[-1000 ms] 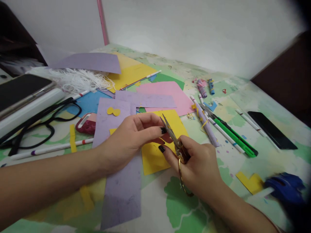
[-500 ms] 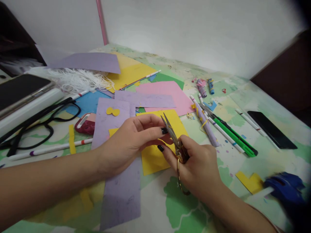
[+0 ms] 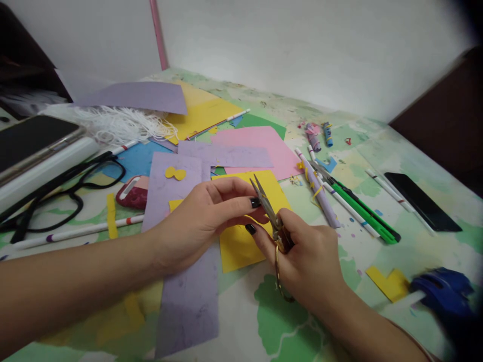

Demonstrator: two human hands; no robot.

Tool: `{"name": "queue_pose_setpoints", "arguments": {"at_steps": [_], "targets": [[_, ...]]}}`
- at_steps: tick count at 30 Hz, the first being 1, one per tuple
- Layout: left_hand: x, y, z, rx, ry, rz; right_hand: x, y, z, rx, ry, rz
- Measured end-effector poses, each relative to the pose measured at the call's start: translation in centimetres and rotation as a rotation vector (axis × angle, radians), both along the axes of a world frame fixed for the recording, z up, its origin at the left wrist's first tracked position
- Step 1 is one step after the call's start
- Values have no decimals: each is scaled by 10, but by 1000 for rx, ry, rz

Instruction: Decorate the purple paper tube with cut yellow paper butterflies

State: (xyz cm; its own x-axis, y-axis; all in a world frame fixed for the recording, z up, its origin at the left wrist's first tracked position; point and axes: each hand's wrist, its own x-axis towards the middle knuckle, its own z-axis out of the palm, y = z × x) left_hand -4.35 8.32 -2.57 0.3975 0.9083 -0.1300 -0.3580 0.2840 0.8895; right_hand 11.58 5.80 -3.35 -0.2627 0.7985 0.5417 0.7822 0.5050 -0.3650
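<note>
Gripping scissors [image 3: 268,206], right hand [image 3: 315,259] beside left hand [image 3: 206,216], above yellow paper [image 3: 241,251].

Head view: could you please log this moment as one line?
right hand: holding scissors; blades: slightly parted; left hand: beside blades; yellow sheet: below hands

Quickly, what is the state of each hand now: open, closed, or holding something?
Left hand: fingers curled; whether it holds anything cannot be told.
Right hand: closed, holding the scissors.

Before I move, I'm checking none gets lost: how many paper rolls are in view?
3: a long purple roll left of the green cutter; farther back, a short purple roll and a short blue roll side by side. Others may be hidden.
</note>
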Motion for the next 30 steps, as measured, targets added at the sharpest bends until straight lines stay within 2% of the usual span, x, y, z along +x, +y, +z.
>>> {"name": "queue_pose_setpoints", "arguments": {"at_steps": [18, 30], "targets": [[0, 0, 1, 0, -14, -1, 0, 0, -1, 45, -15, -6], [-2, 1, 1, 64, -16, 34, 2, 0, -2, 29, -16, 1]]}}
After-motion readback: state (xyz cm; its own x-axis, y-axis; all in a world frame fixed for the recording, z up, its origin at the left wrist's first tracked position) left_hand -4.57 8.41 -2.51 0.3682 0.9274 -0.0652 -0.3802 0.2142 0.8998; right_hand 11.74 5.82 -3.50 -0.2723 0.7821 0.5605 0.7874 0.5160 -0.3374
